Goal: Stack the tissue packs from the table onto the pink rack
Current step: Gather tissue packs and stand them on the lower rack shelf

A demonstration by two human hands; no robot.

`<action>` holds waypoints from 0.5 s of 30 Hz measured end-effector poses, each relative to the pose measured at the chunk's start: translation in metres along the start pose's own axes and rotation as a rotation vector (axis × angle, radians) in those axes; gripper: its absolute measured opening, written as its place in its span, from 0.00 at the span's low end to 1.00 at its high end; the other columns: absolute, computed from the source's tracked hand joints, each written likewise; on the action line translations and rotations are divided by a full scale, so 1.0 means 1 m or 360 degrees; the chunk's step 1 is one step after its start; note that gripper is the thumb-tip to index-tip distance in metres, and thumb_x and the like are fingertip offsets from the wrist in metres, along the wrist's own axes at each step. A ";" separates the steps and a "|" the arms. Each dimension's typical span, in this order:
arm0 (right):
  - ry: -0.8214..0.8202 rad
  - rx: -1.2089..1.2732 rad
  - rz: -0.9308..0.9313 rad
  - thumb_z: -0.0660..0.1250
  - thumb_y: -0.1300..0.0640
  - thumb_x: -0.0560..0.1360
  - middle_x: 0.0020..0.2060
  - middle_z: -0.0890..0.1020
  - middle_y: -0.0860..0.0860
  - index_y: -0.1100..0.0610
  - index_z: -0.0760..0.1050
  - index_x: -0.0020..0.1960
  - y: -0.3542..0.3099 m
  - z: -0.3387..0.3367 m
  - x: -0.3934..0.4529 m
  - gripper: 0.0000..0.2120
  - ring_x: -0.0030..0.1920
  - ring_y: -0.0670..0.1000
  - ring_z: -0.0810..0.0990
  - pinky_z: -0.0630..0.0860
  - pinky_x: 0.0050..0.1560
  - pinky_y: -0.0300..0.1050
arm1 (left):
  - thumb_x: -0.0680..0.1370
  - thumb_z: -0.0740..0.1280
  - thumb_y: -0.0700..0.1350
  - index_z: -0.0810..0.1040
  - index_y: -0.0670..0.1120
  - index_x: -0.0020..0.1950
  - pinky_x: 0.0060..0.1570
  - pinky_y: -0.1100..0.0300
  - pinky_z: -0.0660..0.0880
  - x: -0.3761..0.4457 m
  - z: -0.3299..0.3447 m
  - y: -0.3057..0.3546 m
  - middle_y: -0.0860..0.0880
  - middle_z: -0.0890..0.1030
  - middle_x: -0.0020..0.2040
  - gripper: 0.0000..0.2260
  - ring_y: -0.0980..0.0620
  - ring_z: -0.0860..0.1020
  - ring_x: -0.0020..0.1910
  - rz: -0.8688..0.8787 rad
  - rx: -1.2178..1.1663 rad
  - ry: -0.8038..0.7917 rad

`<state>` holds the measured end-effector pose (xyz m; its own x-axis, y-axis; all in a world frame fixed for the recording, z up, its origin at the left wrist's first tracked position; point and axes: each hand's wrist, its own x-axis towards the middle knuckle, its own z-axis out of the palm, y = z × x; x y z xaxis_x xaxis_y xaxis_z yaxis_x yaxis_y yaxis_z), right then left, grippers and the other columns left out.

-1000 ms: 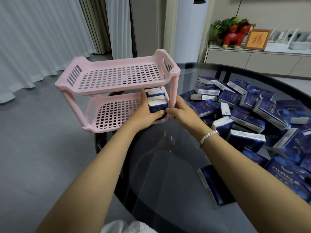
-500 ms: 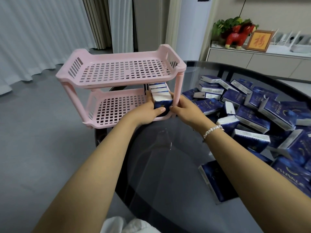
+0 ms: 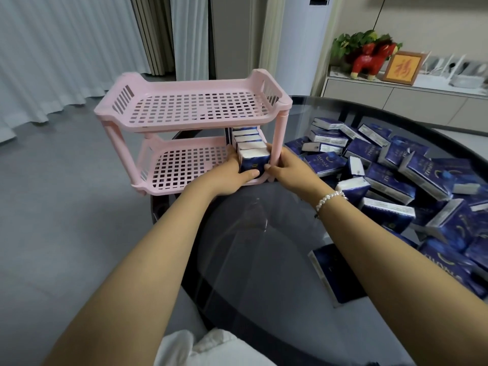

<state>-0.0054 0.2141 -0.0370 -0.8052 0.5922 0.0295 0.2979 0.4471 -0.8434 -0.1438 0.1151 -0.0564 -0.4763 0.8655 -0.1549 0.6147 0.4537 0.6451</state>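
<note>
Seen from the wearer's own head, two bare forearms reach out across a dark glass desk (image 3: 264, 260), a pearl bracelet (image 3: 331, 198) on the right wrist. A lone tissue pack (image 3: 335, 276) lies flat near the desk's front edge, apart from the rest. Farther out, the left hand (image 3: 227, 178) and the right hand (image 3: 287, 169) meet at the lower shelf of the pink rack (image 3: 195, 114), which stands at the desk's left rim. The left hand's fingers curl round the left side of the nearest pack (image 3: 254, 161), thumb pressed to its blue front; the right hand's fingers close on its right side beside the rack's front post, so both hands clamp the same pack. It stands upright on the lower shelf, at the front of a short row of packs (image 3: 247, 138) lined up against the shelf's right end. By the look of it the job is only just begun: that one row holds about five packs, the remainder of the lower shelf shows bare grid, and no pack is visible on the upper shelf. To the right, a large heap of blue packs (image 3: 390, 175) awaits stacking. Beyond the desk stands a sideboard (image 3: 396, 99) bearing a red horse figure (image 3: 369, 58) and a framed picture (image 3: 402, 67).
</note>
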 end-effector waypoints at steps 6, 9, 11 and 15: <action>0.0076 0.0024 -0.0031 0.62 0.61 0.77 0.59 0.77 0.50 0.53 0.64 0.70 0.000 0.001 -0.008 0.22 0.56 0.49 0.76 0.76 0.55 0.44 | 0.77 0.67 0.50 0.54 0.48 0.77 0.65 0.64 0.58 -0.020 -0.005 0.008 0.52 0.61 0.75 0.34 0.51 0.65 0.71 0.0157 -0.0091 0.0129; 0.0122 0.0028 -0.0030 0.62 0.62 0.78 0.56 0.77 0.47 0.56 0.66 0.68 -0.002 -0.002 -0.018 0.19 0.55 0.46 0.75 0.72 0.45 0.29 | 0.77 0.68 0.49 0.60 0.49 0.75 0.61 0.65 0.61 -0.042 -0.011 0.011 0.54 0.68 0.69 0.29 0.54 0.68 0.67 0.0115 -0.0007 0.0137; 0.0138 -0.0021 -0.0011 0.64 0.60 0.77 0.57 0.77 0.48 0.57 0.67 0.68 -0.004 0.000 -0.023 0.20 0.56 0.47 0.76 0.73 0.51 0.32 | 0.76 0.68 0.50 0.69 0.47 0.69 0.60 0.61 0.67 -0.054 -0.010 0.008 0.50 0.74 0.66 0.23 0.50 0.73 0.64 0.0013 0.0118 0.0279; 0.0134 -0.0079 0.0057 0.64 0.57 0.77 0.61 0.77 0.52 0.57 0.66 0.69 -0.007 0.004 -0.033 0.22 0.60 0.51 0.75 0.69 0.58 0.42 | 0.75 0.70 0.49 0.80 0.44 0.54 0.56 0.54 0.72 -0.063 0.005 0.002 0.44 0.77 0.56 0.12 0.44 0.75 0.55 -0.0140 0.0290 0.0552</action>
<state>0.0168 0.1888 -0.0346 -0.7481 0.6620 0.0466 0.3524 0.4557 -0.8174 -0.1091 0.0629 -0.0494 -0.6970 0.7128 0.0783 0.6486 0.5802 0.4927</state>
